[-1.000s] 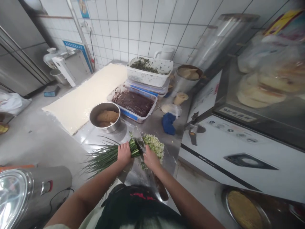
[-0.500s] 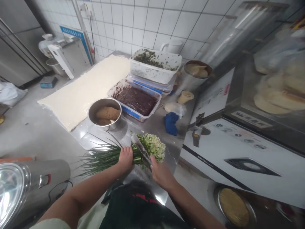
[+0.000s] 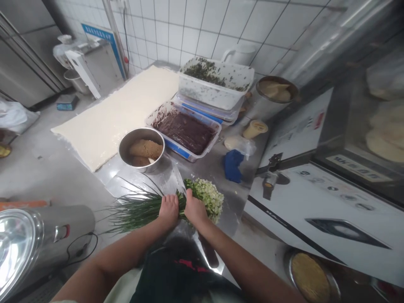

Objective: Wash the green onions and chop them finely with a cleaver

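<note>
My left hand (image 3: 169,208) presses closed over a bunch of long green scallions (image 3: 135,212), their thin leaf ends fanning out to the left. Close beside it, my right hand (image 3: 195,208) is wrapped round a knife (image 3: 179,180). Only part of the blade shows, pointing away from me; the handle is hidden in the fist. Just right of the blade lies a heap of chopped scallions (image 3: 208,198), pale green and white, on the metal table (image 3: 232,214).
Beyond my hands stand a steel pot (image 3: 141,149) of brown filling and a plastic tub (image 3: 186,130) of dark paste. Behind them is a tub of chopped greens (image 3: 216,80). A dough sheet (image 3: 116,113) covers the left side. A blue cloth (image 3: 233,165) lies right.
My right hand has moved left and forward with the knife, closer to my left hand. The left hand keeps its hold on the scallions. The view has shifted slightly.
</note>
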Demonstrator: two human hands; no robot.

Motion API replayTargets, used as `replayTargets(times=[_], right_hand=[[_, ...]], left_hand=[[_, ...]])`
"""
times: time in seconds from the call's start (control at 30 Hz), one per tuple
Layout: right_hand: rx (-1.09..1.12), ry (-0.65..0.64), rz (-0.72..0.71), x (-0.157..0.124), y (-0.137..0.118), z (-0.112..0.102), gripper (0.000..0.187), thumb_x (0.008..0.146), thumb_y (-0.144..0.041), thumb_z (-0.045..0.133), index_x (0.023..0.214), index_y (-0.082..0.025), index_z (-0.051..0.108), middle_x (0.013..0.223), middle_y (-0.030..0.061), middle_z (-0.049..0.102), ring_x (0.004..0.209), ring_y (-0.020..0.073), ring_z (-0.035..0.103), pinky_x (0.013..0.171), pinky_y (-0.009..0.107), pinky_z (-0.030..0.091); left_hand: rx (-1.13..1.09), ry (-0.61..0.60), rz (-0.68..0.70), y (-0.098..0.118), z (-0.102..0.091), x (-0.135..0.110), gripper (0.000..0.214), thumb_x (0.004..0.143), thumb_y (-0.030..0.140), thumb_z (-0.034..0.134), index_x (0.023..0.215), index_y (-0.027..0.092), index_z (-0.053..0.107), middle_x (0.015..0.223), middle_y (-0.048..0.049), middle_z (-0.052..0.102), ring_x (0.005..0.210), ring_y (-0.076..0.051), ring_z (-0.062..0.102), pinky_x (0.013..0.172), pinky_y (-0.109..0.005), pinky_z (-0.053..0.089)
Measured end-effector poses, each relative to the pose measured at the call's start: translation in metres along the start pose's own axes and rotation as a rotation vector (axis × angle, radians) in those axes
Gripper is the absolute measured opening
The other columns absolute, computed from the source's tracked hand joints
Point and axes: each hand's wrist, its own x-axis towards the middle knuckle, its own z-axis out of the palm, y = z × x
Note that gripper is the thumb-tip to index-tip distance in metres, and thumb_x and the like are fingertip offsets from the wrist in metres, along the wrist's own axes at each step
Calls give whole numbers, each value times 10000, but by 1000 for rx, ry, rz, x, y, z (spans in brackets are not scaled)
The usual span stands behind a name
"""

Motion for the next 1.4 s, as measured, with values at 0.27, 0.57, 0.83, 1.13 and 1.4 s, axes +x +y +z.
replayTargets(times=[0.27,0.57,0.83,1.13,1.4], right_hand=[[84,72,-6,-52,40,-12,349,829,-223,334,1157,-105,321,754,90,621,657,180,576,547,252,300],[-83,-100,-267,-68,55,-11,466,738,-107,369,1196,-101,286,751,77,633,679,192,582,555,254,300],[-139,-51,-205,-3,6,-2,474,715,-76,401,1171,-125,285,775,92,634,739,207,596,615,267,352],[-37,74,-15,-3,9,-7,292,814,-192,359,1100,-133,335,746,81,633,691,189,595,562,255,335],[-43,-4,-171,-74,43,-23,367,827,-204,311,1179,-100,315,742,96,638,661,192,589,554,262,295]], left_hand=[[-51,79,-124,6,4,-6,674,584,431,609,1117,59,433,932,-126,476,897,-256,403,815,-382,287],[-43,66,-98,5,1,-2,628,569,433,622,1057,71,464,921,-127,480,890,-260,410,809,-390,290],[-6,48,-75,4,2,2,483,660,365,558,1042,80,479,920,-128,479,873,-254,410,787,-387,291],[-70,105,-127,5,1,-6,488,695,346,538,1092,77,450,916,-119,477,889,-240,413,800,-377,296],[-88,91,-134,7,-1,-7,621,578,421,633,1070,85,459,935,-127,488,904,-265,418,812,-385,286]])
